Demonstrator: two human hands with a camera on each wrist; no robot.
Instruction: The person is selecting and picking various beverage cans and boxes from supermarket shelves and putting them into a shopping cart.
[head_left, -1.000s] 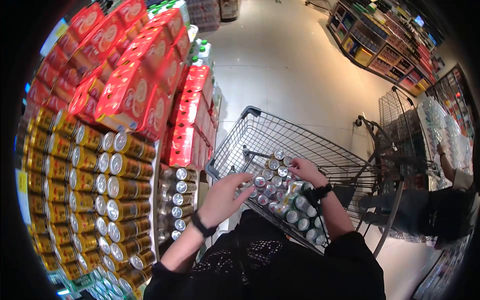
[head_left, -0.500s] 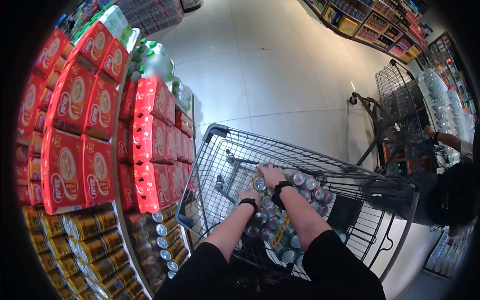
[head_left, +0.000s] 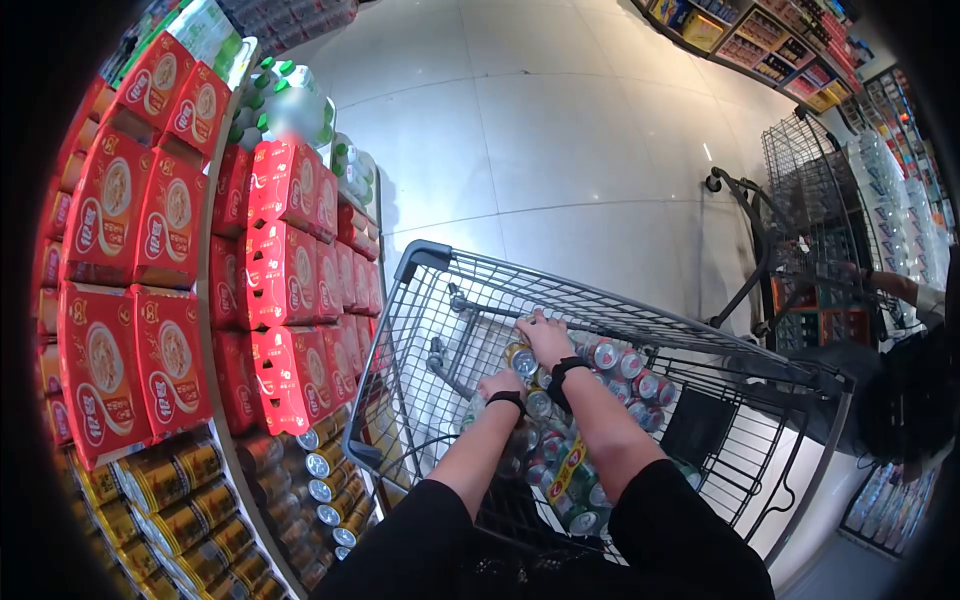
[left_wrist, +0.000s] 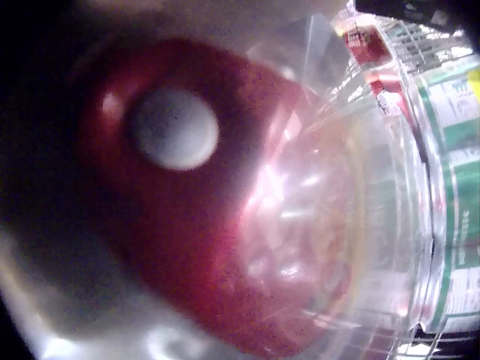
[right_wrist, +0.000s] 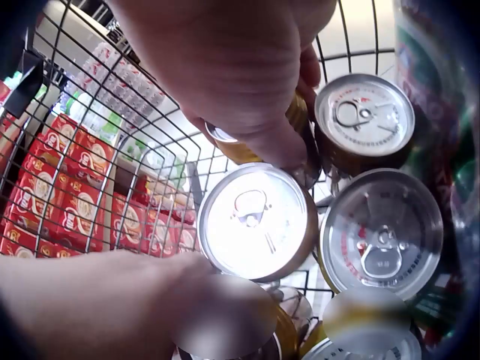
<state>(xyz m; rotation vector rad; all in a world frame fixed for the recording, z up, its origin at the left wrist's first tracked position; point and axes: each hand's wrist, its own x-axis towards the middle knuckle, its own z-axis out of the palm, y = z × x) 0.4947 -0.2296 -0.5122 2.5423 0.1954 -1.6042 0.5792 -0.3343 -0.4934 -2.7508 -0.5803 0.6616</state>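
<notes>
In the head view, both bare hands reach into a wire shopping cart (head_left: 404,318) loaded with drink cans. The right hand (head_left: 545,340) curls around a gold can (right_wrist: 238,153) at the far end of the load, its thumb between neighbouring cans. Nearer me, the left hand (head_left: 503,385) lies against the same gold group; its fingertips are hidden. Silver lids top the cans, one bright lid (right_wrist: 255,217) standing between the hands in the right wrist view. A dark red can (left_wrist: 187,225) under clear plastic fills the left wrist view.
Stacked red cartons (head_left: 105,355) and gold cans (head_left: 180,490) line the left side. Beside my hands lie green and red cans (head_left: 622,362), some wrapped in plastic. Another cart (head_left: 815,165) and a person (head_left: 905,390) stand at right. Tiled floor (head_left: 560,140) stretches ahead.
The left hand, earlier raised with spread fingers beside the load, has come down onto the gold cans. The right hand has shifted along them. My view has turned, bringing the cart lower.
</notes>
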